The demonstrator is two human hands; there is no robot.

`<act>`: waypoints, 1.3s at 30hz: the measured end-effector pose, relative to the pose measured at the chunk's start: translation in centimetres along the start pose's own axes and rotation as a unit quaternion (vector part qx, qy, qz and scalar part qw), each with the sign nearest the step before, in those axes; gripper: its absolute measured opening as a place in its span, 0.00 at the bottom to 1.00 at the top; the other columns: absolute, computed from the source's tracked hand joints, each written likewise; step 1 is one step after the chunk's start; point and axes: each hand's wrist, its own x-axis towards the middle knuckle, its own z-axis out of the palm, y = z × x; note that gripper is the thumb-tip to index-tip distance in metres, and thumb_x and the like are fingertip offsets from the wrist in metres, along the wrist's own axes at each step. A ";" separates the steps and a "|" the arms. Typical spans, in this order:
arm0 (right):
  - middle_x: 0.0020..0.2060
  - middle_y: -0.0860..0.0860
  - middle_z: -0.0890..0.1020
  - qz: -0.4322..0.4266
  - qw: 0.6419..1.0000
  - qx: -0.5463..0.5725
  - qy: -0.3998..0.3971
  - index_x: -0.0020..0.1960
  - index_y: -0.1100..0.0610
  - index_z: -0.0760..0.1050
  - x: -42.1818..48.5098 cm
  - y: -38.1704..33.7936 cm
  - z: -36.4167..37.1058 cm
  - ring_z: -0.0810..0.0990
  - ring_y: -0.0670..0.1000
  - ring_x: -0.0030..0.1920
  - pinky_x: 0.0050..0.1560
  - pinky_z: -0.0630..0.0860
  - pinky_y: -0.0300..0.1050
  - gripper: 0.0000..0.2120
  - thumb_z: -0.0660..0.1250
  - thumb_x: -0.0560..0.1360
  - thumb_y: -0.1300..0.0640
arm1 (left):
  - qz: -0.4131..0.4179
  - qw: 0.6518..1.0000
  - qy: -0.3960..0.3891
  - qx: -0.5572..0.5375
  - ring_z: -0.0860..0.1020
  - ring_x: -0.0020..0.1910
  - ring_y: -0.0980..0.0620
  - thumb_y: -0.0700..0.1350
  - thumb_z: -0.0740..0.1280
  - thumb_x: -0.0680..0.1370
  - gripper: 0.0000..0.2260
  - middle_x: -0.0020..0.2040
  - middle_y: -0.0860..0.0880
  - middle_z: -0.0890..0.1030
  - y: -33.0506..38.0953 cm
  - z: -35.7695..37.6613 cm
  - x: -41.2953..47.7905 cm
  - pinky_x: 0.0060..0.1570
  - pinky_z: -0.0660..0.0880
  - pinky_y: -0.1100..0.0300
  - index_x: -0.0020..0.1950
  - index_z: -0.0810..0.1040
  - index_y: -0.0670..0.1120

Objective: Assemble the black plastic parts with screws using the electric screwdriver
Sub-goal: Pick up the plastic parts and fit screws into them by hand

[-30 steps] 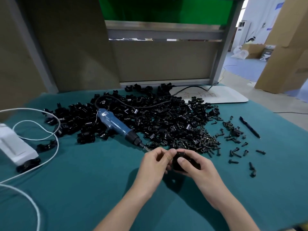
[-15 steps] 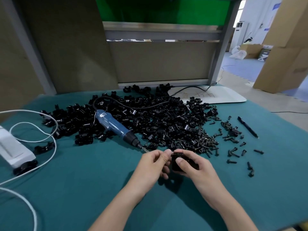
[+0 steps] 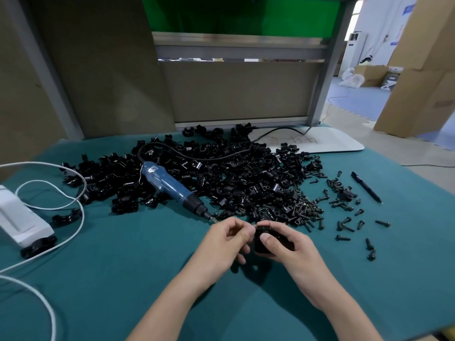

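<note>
My right hand (image 3: 288,244) grips a black plastic part (image 3: 261,239) just above the teal table, thumb across its front. My left hand (image 3: 229,238) has its fingers curled against the part's left edge, pinching something too small to make out. The blue electric screwdriver (image 3: 170,187) lies on the table beyond my left hand, its bit pointing toward my hands. A big heap of black plastic parts (image 3: 241,178) spreads behind it. Loose black screws (image 3: 344,217) lie scattered to the right of the heap.
A white box (image 3: 19,217) with white cables (image 3: 71,200) sits at the left edge. A black pen (image 3: 366,187) lies right of the screws. A white board (image 3: 320,142) rests at the back right. The teal mat (image 3: 123,267) covers the table.
Both hands stay together on the part; my left fingers have shifted slightly along its left edge. The screwdriver has not moved.
</note>
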 end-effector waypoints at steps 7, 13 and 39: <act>0.51 0.47 0.88 -0.005 1.000 -0.014 -0.004 0.58 0.38 0.83 0.0 0.0 0.0 0.86 0.48 0.54 0.60 0.82 0.52 0.14 0.72 0.72 0.40 | -0.026 0.997 0.006 -0.071 0.79 0.33 0.56 0.49 0.67 0.82 0.09 0.41 0.46 0.80 0.4 0.2 0.0 0.32 0.77 0.62 0.54 0.77 0.43; 0.51 0.47 0.87 -0.009 1.000 -0.005 -0.012 0.58 0.40 0.83 -0.1 0.0 0.1 0.86 0.50 0.53 0.61 0.82 0.52 0.18 0.72 0.70 0.38 | -0.012 0.999 0.001 -0.038 0.78 0.31 0.56 0.44 0.65 0.83 0.09 0.37 0.48 0.80 0.3 0.1 0.1 0.32 0.76 0.63 0.47 0.79 0.41; 0.49 0.60 0.87 -0.002 0.827 0.493 0.270 0.57 0.67 0.78 0.7 -2.1 -4.2 0.88 0.55 0.46 0.45 0.85 0.46 0.10 0.66 0.82 0.59 | 0.201 0.897 0.054 0.391 0.71 0.57 0.60 0.51 0.61 0.83 0.06 0.56 0.60 0.74 -0.7 4.5 1.6 0.58 0.68 0.61 0.60 0.74 0.57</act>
